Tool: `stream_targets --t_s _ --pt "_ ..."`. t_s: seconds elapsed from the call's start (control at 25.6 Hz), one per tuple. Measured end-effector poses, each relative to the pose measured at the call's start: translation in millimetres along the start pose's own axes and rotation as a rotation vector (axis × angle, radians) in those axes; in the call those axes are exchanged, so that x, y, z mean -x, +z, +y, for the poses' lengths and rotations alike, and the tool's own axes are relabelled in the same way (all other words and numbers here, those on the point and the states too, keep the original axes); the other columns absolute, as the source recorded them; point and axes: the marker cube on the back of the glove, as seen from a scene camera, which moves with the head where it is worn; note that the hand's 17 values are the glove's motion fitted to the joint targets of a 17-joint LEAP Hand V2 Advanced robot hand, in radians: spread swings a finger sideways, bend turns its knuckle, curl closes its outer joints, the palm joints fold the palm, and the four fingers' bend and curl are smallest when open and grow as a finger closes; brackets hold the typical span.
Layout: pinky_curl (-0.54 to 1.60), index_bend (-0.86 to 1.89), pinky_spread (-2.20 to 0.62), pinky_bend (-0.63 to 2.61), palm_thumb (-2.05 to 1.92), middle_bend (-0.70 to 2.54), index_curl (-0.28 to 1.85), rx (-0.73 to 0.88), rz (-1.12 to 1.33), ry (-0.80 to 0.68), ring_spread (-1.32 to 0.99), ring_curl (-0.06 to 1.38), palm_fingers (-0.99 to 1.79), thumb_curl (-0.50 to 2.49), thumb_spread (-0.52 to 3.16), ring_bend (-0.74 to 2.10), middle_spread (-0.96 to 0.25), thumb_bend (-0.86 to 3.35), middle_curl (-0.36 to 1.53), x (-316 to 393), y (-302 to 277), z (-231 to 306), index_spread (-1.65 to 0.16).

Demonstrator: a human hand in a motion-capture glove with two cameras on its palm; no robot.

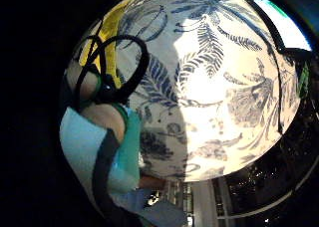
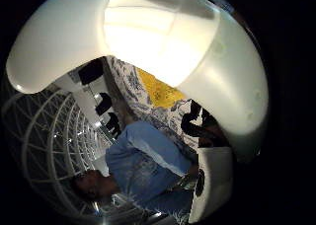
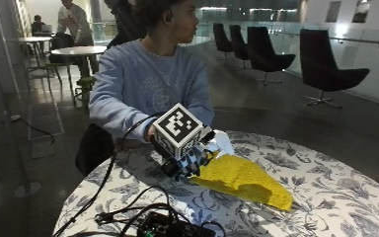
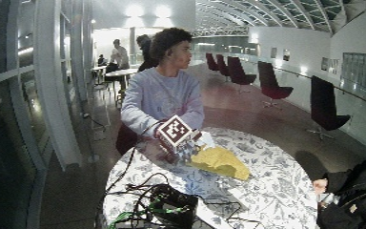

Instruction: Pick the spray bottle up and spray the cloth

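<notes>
A person in a light blue sweatshirt (image 3: 147,84) sits at a round counter (image 3: 321,192) covered with a white cloth printed with blue leaves and flowers. In the outside view the black-gloved right grip (image 3: 188,159) sits at the centre of the frame, low over the counter near its far edge, right beside the crumpled yellow textured cloth (image 3: 245,180). That cloth lies on the counter just right of centre, stretching toward the lower right of the frame.

A white plastic spray bottle (image 3: 219,140) shows partly behind the grip, at the upper edge of the yellow cloth. In the thumb side palm view its smooth white body (image 2: 163,42) fills the upper half of the frame, very close to the palm, with the yellow cloth (image 2: 160,92) showing beyond it at centre. The fingers appear curled round the bottle, though much of them is hidden.

The little finger side palm view looks down on the printed counter (image 1: 214,87), with a strip of yellow cloth (image 1: 107,38) at the upper left.

A black box with tangled cables (image 3: 167,224) rests on the counter at the bottom centre of the outside view.
</notes>
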Motion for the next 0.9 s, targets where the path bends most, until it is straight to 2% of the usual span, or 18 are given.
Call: stream_targets --t_s 0.63,0.78,0.9 --pt "0.40 0.08 -0.03 0.46 0.97 0.31 0.19 0.026 0.053 0.010 -0.04 0.41 1.11 0.57 0.81 0.63 -0.04 -0.03 0.45 11.5 6.8 -3.9 -0.26" --pt "0.40 0.08 -0.04 0.46 0.96 0.31 0.19 -0.033 0.012 -0.059 -0.04 0.41 1.11 0.57 0.81 0.64 -0.04 -0.03 0.45 25.1 5.9 -5.6 -0.26" --pt "0.40 0.08 -0.05 0.46 0.96 0.31 0.19 -0.134 -0.090 -0.181 -0.04 0.41 1.11 0.57 0.81 0.64 -0.04 -0.03 0.45 45.3 1.0 -7.6 -0.26"
